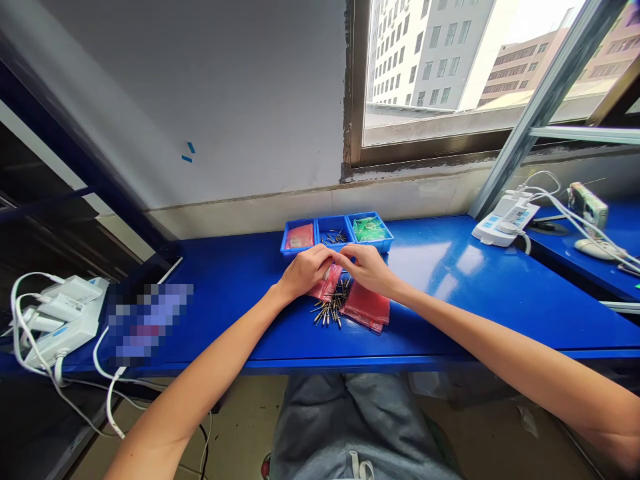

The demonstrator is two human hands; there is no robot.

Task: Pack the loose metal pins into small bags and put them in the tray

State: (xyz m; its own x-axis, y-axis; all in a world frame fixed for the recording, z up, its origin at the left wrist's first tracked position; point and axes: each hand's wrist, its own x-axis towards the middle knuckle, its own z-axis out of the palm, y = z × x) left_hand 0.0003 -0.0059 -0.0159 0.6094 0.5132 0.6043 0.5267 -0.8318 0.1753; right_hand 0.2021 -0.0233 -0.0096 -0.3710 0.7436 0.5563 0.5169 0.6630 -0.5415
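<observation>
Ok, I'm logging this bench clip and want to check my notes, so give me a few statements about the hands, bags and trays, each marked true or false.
1. Both hands, left hand and right hand, meet over a small pink bag. True.
2. The loose metal pins lie in a pile on the blue bench. True.
3. The three blue trays sit at the bench's near edge. False: they stand at the back, by the wall.
4. The rightmost tray holds pink bags. False: it holds green pieces.
5. A stack of pink bags lies under the right wrist. True.
</observation>
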